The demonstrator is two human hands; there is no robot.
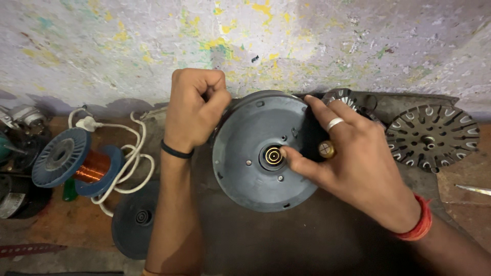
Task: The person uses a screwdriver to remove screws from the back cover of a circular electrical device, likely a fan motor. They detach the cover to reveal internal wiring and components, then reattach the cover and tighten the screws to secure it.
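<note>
Head view: left hand (194, 110) fisted at grey motor housing (255, 168) rim; right hand (353, 158) spread open on housing, thumb by hub.

**Small motor-repair workshop, floor-level bench**

Landmark: the round grey motor housing (258, 151) at centre, lying flat on a dark, grimy work surface (307, 235). Left of it, a blue spool of copper winding wire (76, 162) and a coiled white power cord (125, 153). Further left, part of a metal motor body (23, 118). Right of it, a slotted stator lamination disc (432, 135). Below left, a second dark round cover (135, 220). Behind it, a rough, paint-flecked plaster wall (307, 46).
</note>
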